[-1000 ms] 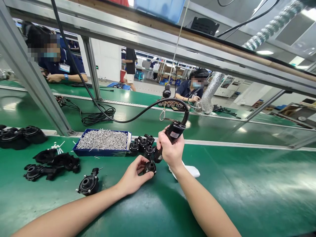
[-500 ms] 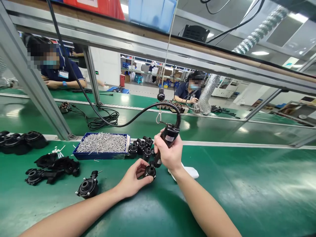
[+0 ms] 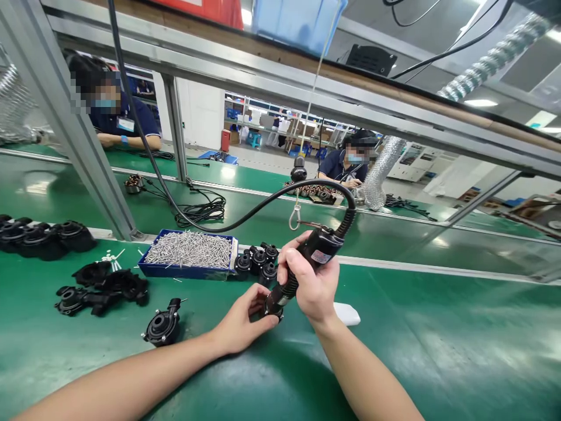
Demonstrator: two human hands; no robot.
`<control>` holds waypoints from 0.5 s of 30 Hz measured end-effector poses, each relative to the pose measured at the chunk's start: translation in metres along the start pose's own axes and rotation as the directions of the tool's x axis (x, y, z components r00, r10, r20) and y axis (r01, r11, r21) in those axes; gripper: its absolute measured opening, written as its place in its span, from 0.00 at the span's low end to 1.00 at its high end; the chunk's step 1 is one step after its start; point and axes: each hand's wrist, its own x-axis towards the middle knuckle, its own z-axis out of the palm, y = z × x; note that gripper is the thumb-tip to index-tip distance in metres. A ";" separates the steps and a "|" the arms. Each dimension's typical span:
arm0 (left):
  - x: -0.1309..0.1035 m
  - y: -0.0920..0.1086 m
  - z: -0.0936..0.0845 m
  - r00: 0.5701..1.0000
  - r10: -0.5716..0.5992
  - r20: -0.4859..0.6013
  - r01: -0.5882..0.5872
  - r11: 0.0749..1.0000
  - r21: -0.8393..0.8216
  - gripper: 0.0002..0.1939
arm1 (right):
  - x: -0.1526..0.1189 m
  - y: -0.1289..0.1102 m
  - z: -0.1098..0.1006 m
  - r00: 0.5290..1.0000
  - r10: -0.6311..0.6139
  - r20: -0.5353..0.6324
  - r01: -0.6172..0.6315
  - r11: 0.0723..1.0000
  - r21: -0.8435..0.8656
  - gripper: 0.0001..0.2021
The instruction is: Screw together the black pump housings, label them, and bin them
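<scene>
My right hand (image 3: 316, 283) is wrapped round a black corded electric screwdriver (image 3: 322, 248), which tilts down to the left. Its lower end meets a small black pump housing (image 3: 276, 314) on the green table. The fingers of my left hand (image 3: 245, 320) grip that housing from the left, and the tool hides much of its top. Another black housing (image 3: 161, 325) with screws at its rim stands to the left of my left hand. Behind my hands is a blue tray (image 3: 186, 271) full of metal screws, with several small black housings (image 3: 258, 257) beside it.
Black plastic parts (image 3: 103, 287) and larger black housings (image 3: 48, 238) lie at the left. A white object (image 3: 347, 314) is right of my right wrist. The tool's cable (image 3: 245, 215) arches behind the hands. Two people sit beyond the metal frame (image 3: 175, 128).
The screwdriver has tilted over, and its lower end has come onto the housing in my left hand. My right hand has turned with it. The whole view has shifted slightly.
</scene>
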 end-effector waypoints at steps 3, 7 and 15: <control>0.000 -0.001 0.000 1.000 0.002 0.000 -0.002 1.000 -0.006 0.19 | 0.001 0.001 0.001 1.000 0.012 0.004 -0.012 1.000 -0.021 0.12; 0.000 -0.003 0.000 1.000 0.006 -0.015 -0.006 1.000 -0.023 0.20 | -0.001 0.006 0.003 1.000 0.001 0.016 0.000 0.999 -0.050 0.12; 0.001 -0.003 0.001 1.000 0.029 -0.010 -0.029 0.999 -0.028 0.21 | -0.006 0.002 0.003 1.000 -0.004 0.019 0.004 1.000 -0.019 0.13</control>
